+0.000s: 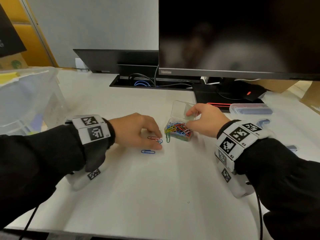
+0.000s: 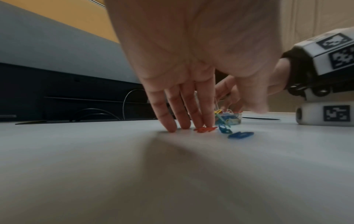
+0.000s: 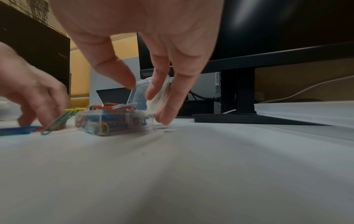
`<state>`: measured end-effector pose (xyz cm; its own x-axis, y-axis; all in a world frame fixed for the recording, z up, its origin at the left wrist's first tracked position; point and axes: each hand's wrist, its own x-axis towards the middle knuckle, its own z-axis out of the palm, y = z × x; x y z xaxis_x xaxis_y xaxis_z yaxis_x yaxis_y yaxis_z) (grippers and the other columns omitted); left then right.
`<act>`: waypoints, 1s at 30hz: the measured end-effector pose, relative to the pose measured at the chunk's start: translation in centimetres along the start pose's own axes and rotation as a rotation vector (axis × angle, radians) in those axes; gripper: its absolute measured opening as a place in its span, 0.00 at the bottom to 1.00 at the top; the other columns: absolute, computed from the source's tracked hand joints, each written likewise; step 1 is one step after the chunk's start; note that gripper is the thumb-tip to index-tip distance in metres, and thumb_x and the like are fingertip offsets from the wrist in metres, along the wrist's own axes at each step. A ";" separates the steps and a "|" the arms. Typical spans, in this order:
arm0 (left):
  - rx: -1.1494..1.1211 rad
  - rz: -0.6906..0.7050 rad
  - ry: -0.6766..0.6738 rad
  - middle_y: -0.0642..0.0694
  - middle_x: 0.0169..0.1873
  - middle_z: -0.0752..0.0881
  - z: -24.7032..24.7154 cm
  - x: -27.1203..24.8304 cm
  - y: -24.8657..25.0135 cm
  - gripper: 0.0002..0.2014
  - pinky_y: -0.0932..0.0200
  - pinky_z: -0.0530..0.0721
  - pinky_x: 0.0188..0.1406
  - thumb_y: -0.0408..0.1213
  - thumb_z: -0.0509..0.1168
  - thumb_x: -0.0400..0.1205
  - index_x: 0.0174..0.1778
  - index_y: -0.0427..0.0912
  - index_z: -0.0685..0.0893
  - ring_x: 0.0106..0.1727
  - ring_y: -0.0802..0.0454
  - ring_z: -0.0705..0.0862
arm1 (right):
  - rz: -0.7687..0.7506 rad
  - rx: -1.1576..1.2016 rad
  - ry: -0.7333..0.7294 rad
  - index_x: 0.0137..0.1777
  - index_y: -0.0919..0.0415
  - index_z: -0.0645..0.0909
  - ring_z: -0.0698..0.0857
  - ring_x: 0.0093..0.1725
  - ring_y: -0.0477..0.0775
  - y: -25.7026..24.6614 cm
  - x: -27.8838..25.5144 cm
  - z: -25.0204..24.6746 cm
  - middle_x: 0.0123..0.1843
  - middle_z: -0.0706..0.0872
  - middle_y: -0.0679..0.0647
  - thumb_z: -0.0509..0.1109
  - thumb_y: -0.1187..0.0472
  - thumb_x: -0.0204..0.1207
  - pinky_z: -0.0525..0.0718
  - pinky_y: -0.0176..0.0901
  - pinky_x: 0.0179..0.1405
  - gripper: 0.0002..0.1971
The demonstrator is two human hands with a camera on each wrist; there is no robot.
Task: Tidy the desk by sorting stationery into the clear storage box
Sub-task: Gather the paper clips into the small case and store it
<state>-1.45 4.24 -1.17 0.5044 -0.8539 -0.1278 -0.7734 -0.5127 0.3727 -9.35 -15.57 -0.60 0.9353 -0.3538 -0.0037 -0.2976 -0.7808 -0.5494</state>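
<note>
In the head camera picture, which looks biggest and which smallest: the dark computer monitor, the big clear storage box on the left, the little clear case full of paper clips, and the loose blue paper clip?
As they look in the head view, largest to smallest:
1. Dark computer monitor
2. Big clear plastic storage box
3. Little clear case of coloured paper clips
4. Loose blue paper clip

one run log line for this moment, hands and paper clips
left hand: fingertips on red paper clip on desk | right hand: holding open lid of small clear paper clip case | blue paper clip: loose
</note>
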 end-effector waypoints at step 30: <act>-0.019 0.054 0.262 0.48 0.50 0.87 -0.6 4.0 2.7 0.13 0.64 0.80 0.44 0.44 0.66 0.80 0.58 0.46 0.86 0.44 0.56 0.81 | -0.066 -0.012 0.024 0.49 0.59 0.88 0.84 0.52 0.54 -0.3 -0.1 -0.2 0.53 0.87 0.57 0.71 0.70 0.70 0.77 0.37 0.46 0.11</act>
<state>-1.35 -0.48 -0.15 0.5466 -0.8266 0.1341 -0.7959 -0.4630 0.3900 -9.41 -15.41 -0.29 0.9482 -0.3135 0.0519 -0.2381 -0.8091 -0.5373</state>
